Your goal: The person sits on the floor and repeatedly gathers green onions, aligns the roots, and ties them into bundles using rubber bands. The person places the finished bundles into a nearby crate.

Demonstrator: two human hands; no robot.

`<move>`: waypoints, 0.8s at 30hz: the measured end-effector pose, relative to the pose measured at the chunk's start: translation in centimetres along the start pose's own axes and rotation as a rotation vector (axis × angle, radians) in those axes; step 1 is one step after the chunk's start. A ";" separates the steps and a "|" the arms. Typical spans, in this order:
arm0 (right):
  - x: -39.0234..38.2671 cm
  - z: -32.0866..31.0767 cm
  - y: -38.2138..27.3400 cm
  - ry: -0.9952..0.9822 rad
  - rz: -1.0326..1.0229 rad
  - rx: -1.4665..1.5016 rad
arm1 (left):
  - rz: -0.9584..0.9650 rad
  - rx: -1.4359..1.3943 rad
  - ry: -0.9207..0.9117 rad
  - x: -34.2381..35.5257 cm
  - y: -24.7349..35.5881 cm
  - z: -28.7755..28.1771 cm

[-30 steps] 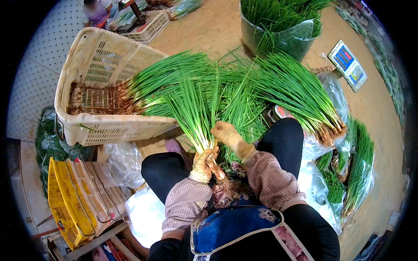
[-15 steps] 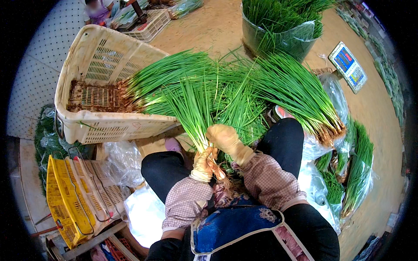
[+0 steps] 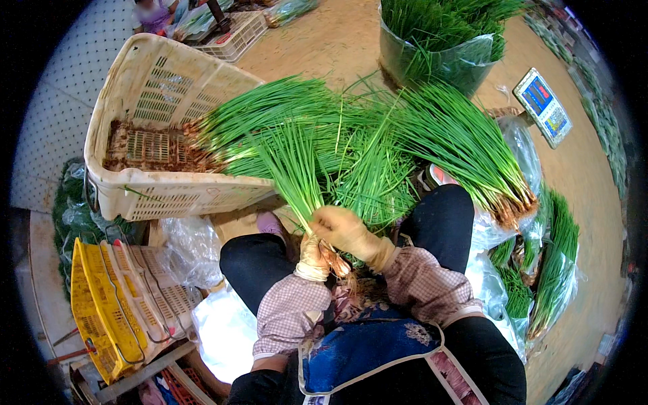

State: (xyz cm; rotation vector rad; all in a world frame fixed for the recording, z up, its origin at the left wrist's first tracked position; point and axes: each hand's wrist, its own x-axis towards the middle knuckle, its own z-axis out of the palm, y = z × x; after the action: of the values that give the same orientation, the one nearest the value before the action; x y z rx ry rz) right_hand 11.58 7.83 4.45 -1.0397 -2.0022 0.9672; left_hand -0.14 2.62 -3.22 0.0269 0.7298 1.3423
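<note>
A small bunch of green onions (image 3: 297, 172) stands tilted in front of me, leaves pointing away and roots toward my lap. My left hand (image 3: 312, 260), in a yellowish glove, grips it low, by the pale stems just above the roots. My right hand (image 3: 345, 231), gloved alike, is closed with its curled fingers against the stems just above the left; its fingertips are partly hidden. Behind the bunch lie loose green leaves (image 3: 374, 175). A larger pile of green onions (image 3: 466, 145) rests to the right, its brown roots toward me.
At the left a dirty white crate (image 3: 202, 196) lies on its side with more green onions in its mouth. A clear bag of greens (image 3: 439, 64) and a scale display (image 3: 542, 108) stand at the far right. Yellow crate (image 3: 101, 310) at lower left; bagged onions (image 3: 557, 263) at right.
My right hand has shifted slightly left and down across the stems, its fingers turned more toward the bunch. The bunch has tilted a little to the left; my left hand keeps its hold.
</note>
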 end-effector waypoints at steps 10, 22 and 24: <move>-1.0 -5.0 7.8 0.063 0.684 0.351 | -0.161 -0.198 -0.055 -0.7 1.3 0.9; 2.7 -3.2 1.7 0.052 0.153 0.001 | -0.071 0.130 -0.141 -1.8 1.8 2.6; 3.2 -3.5 1.2 -0.054 0.281 0.106 | -0.110 0.103 -0.162 -1.8 1.9 2.2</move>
State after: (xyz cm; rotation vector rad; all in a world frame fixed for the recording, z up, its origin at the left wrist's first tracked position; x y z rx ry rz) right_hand 13.42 12.17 5.92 -1.2697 -1.8568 1.2459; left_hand -0.79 2.31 0.11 0.1734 0.6530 1.1823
